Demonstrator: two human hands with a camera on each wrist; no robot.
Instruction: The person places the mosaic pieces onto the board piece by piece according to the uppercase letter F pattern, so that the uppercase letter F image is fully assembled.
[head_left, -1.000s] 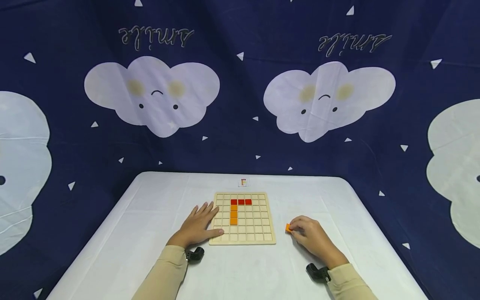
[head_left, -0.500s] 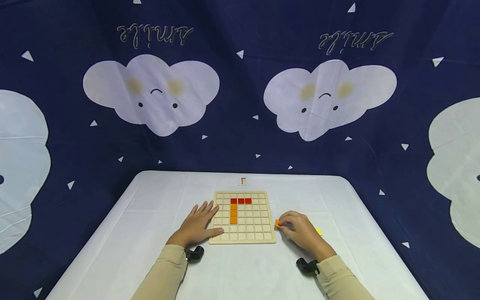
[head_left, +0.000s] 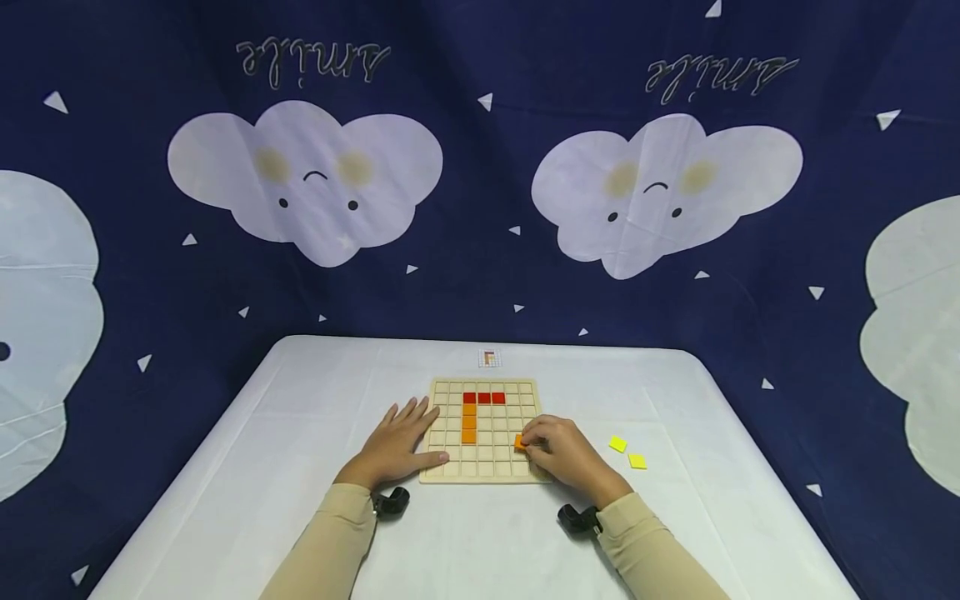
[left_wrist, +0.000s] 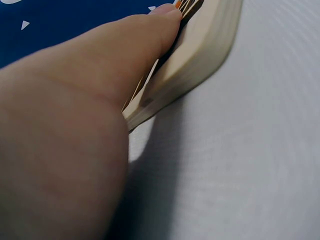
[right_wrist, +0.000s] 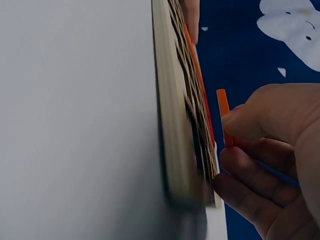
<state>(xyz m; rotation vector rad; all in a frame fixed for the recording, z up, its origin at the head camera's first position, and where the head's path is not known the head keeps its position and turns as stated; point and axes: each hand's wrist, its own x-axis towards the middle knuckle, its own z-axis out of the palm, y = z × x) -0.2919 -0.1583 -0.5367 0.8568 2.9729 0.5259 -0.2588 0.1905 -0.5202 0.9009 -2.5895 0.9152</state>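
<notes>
A wooden grid board (head_left: 487,480) lies on the white table. Three red tiles (head_left: 484,398) form a row near its top, and three orange tiles (head_left: 468,423) run down below the leftmost red one. My left hand (head_left: 393,446) rests with spread, straight fingers on the board's left edge; its thumb (left_wrist: 145,35) lies over the rim in the left wrist view. Over the right part of the board, my right hand (head_left: 566,454) pinches another orange tile (right_wrist: 223,102) between thumb and fingers, held above the surface in the right wrist view.
Two yellow tiles (head_left: 618,444) lie on the table (head_left: 720,533) right of the board. A small printed pattern card (head_left: 490,358) lies behind the board. A dark blue cloth with clouds hangs beyond the table's far edge.
My right hand has carried the orange tile leftward from the table to over the board. The two yellow tiles have come into view behind it. My left hand has stayed on the board.
</notes>
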